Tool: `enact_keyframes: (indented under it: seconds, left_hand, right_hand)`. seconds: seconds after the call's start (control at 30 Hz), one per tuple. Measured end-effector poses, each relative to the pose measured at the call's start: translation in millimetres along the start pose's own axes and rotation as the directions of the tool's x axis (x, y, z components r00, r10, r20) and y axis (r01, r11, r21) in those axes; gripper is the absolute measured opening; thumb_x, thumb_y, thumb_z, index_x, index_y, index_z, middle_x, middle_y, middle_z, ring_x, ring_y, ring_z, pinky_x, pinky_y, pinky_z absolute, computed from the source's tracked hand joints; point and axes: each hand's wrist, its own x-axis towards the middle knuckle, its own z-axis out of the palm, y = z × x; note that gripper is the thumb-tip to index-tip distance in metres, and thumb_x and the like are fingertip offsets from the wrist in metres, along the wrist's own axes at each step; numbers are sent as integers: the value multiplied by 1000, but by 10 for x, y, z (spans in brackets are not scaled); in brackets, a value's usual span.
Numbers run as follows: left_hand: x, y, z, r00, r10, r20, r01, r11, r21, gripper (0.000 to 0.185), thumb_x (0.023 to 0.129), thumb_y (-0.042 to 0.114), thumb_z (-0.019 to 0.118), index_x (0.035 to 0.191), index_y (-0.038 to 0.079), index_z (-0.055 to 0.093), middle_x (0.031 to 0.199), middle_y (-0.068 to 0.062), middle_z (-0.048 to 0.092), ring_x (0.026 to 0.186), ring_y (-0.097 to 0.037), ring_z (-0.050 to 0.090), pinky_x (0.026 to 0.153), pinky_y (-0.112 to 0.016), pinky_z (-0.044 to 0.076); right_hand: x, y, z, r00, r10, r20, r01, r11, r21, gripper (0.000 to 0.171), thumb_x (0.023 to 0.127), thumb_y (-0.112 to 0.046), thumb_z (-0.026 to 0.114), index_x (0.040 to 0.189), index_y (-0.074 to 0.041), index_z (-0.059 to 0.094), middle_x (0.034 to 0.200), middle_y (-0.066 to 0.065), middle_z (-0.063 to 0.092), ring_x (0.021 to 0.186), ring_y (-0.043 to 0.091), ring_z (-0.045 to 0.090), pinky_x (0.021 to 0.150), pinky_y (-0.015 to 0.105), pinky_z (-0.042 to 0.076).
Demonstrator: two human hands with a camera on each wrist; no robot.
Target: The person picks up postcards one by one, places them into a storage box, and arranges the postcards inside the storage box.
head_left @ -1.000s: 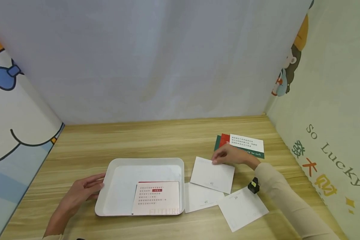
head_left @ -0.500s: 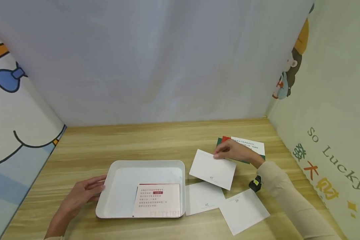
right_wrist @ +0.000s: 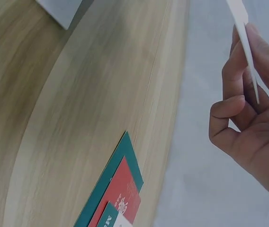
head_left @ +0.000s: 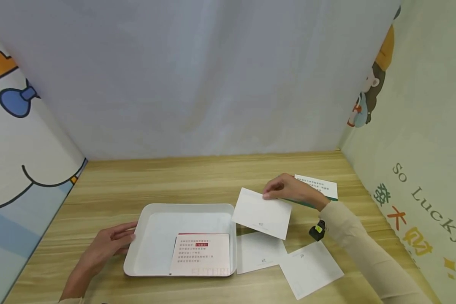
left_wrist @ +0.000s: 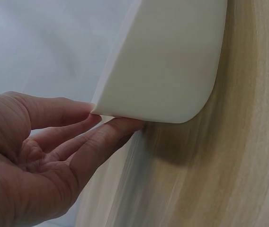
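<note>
The print on the card (head_left: 200, 254) in the tray (head_left: 148, 236) is too small to read. The right hand (head_left: 289, 191) covers most of the stacked cards (head_left: 319, 187) behind it. In the right wrist view the held white card (right_wrist: 242, 28) runs off the top edge.

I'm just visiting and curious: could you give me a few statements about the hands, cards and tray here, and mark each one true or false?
1. The right hand pinches a white card lifted off the table. True.
2. The white tray holds nothing. False: a card with red print lies flat in it.
3. The left hand touches the tray's left edge with straight fingers. True.
4. Two more white cards lie on the table to the right of the tray. True.
5. The stack of printed cards sits inside the tray. False: it lies on the wooden table, behind the right hand.
</note>
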Motion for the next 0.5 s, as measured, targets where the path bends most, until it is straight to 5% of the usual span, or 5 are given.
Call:
enact_keyframes:
  seconds: [0.17, 0.5]
  left_hand:
    - [4, -5, -4, 1000, 7, -7, -7, 1000, -1, 55, 106, 8, 60, 153, -13, 41, 144, -36, 56, 108, -16, 71, 80, -32, 62]
    - [-16, -12, 3, 1000, -2, -4, 2, 1000, -25, 55, 105, 8, 61, 153, -12, 42, 143, -35, 57, 106, -12, 70, 80, -32, 62]
  right_hand:
    - [94, -77, 72, 1000, -6, 5, 6, 999, 33, 12, 100, -12, 72, 104, -3, 80, 95, 4, 77, 78, 10, 60, 71, 25, 50]
    - [342, -264, 280, 986, -150, 78, 145, 987, 63, 10, 99, -4, 71, 103, 1, 78, 91, 8, 75, 76, 8, 56, 71, 22, 48]
